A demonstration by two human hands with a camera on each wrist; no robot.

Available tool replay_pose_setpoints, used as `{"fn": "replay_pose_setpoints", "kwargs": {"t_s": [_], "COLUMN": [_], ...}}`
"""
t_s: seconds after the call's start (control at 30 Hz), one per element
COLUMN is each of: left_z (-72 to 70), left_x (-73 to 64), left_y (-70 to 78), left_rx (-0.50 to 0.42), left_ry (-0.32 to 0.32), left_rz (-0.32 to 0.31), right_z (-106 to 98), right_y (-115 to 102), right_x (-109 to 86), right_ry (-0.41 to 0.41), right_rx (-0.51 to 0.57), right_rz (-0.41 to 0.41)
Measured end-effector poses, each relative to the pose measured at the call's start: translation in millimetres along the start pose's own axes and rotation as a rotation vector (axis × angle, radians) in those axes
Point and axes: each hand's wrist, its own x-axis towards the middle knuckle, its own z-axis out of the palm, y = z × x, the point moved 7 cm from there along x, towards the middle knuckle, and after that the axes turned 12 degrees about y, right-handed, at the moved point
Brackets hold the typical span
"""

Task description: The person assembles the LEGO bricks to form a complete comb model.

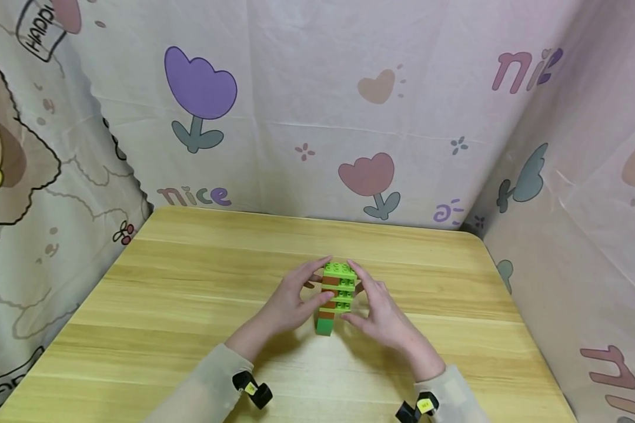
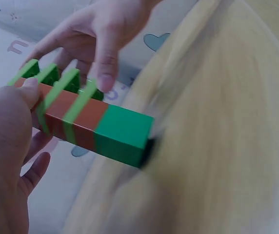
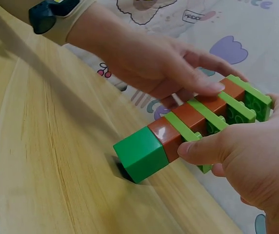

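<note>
A tower of toy building bricks (image 1: 326, 281) stands close over the middle of the table. At its foot is a dark green brick (image 3: 142, 155); above that, brown bricks (image 2: 89, 118) alternate with light green studded plates (image 3: 209, 115) that jut out on the right. My left hand (image 1: 296, 296) holds the tower's left side, its thumb across an upper brown brick and its fingers partly hidden behind. On the other side, my right hand (image 1: 382, 311) has its thumb at the lowest light green plate, its index finger by the top plate and other fingers hidden behind.
The light wooden table (image 1: 190, 276) spreads around the tower. Printed cloth (image 1: 296, 106) hangs behind it and along both sides. A black strap with a small device (image 1: 252, 389) sits on the left wrist, and a similar one (image 1: 418, 406) on the right.
</note>
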Motion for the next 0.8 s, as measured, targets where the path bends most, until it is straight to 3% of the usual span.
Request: {"fn": "replay_pose_setpoints", "kwargs": {"t_s": [0.17,0.33,0.8], "left_z": [3.3,6.4,7.6], "left_x": [-12.7,-16.6,-14.1], "left_y": [-9.1,-14.2,-17.8], "left_rx": [-0.019,-0.051,-0.07], "left_ry": [-0.044,-0.078,-0.101], "left_rz": [-0.07,-0.108,-0.088], "right_z": [1,1,2], "right_y": [3,6,8], "right_x": [1.4,2.0,5.0], "right_ry": [-0.01,-0.025,-0.043], "right_rx": [0.003,0.009,0.03], "right_rz": [0.01,0.042,0.052]}}
